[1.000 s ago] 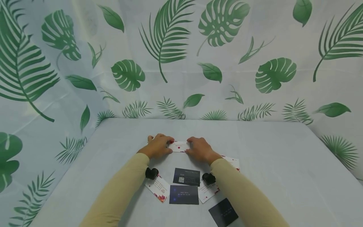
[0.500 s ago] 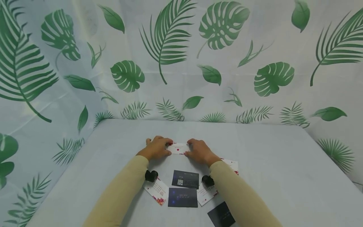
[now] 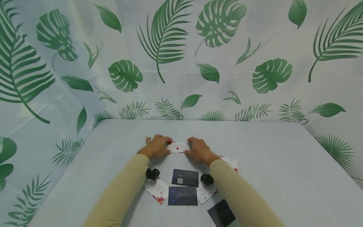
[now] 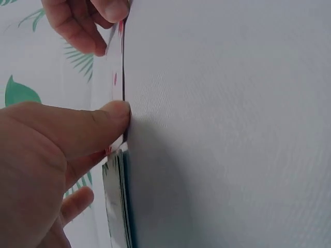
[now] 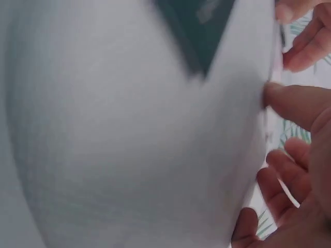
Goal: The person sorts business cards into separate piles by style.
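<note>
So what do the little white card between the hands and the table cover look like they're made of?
The white card, pinched at its ends by the left hand and right hand, looks like thin printed card stock: seen edge-on from the left wrist it is very thin, with red print and a smooth, probably matte face. The table cover looks like pale woven cloth, since a fine weave shows up close.

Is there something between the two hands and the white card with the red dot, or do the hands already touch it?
Nothing visible stands between them. The left hand and the right hand both touch the white card at its ends, on the table. The dark cards lie nearer the person, apart from it.
</note>
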Action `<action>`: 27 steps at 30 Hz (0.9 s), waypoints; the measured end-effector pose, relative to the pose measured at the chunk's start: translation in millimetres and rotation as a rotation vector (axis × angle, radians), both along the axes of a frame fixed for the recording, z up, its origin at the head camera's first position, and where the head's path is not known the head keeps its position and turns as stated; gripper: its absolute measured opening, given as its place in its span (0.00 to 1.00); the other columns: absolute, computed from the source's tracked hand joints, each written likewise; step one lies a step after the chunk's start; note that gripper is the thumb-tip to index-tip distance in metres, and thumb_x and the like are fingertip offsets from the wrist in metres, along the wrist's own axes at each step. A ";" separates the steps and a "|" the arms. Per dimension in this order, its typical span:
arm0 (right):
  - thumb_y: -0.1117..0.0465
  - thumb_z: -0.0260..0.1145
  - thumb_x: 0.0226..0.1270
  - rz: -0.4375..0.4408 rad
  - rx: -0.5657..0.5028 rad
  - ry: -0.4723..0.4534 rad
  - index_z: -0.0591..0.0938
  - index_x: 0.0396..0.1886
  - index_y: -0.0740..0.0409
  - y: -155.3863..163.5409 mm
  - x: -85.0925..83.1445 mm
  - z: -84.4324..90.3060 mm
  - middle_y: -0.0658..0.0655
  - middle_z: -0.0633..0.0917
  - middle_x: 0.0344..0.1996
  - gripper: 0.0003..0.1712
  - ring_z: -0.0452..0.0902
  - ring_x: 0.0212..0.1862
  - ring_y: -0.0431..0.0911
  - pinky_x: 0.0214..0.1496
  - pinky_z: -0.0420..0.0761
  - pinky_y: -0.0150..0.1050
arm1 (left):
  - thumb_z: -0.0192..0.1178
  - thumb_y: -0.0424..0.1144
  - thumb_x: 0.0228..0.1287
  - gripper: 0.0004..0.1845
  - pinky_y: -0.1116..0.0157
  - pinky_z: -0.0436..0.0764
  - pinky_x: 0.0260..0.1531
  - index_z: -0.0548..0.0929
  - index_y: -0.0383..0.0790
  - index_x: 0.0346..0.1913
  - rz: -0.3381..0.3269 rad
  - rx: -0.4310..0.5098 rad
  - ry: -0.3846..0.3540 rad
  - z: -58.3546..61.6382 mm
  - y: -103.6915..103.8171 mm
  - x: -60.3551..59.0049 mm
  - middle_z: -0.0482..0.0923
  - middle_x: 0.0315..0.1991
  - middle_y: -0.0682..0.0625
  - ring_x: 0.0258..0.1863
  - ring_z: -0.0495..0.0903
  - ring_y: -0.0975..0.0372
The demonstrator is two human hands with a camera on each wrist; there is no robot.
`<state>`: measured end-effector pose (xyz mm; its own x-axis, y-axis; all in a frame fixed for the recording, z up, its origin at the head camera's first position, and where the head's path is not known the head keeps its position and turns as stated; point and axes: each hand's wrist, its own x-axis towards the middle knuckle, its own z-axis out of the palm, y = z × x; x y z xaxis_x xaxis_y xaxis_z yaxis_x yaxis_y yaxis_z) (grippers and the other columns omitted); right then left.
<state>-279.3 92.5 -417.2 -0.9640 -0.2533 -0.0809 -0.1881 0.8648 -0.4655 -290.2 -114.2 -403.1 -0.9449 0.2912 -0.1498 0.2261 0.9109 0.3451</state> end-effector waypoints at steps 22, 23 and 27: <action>0.55 0.72 0.64 0.011 -0.119 0.120 0.73 0.66 0.65 129.2 61.7 41.3 0.64 0.79 0.59 0.34 0.72 0.60 0.61 0.56 0.73 0.61 | 0.69 0.51 0.64 0.34 0.41 0.54 0.59 0.73 0.49 0.71 -0.188 0.261 0.088 0.1 66.2 20.6 0.71 0.68 0.51 0.72 0.60 0.54; 0.54 0.72 0.64 0.008 -0.111 0.108 0.73 0.66 0.65 133.7 64.0 39.3 0.65 0.79 0.59 0.35 0.72 0.59 0.62 0.56 0.73 0.61 | 0.69 0.51 0.64 0.34 0.42 0.55 0.58 0.73 0.50 0.71 -0.196 0.252 0.081 0.3 72.2 22.2 0.71 0.68 0.52 0.71 0.61 0.55; 0.54 0.74 0.60 -0.004 -0.084 0.050 0.75 0.64 0.65 149.9 72.2 31.5 0.66 0.79 0.58 0.36 0.73 0.57 0.63 0.52 0.75 0.60 | 0.69 0.54 0.63 0.34 0.44 0.57 0.58 0.74 0.54 0.71 -0.218 0.185 0.056 -1.4 95.5 27.6 0.73 0.67 0.55 0.70 0.63 0.57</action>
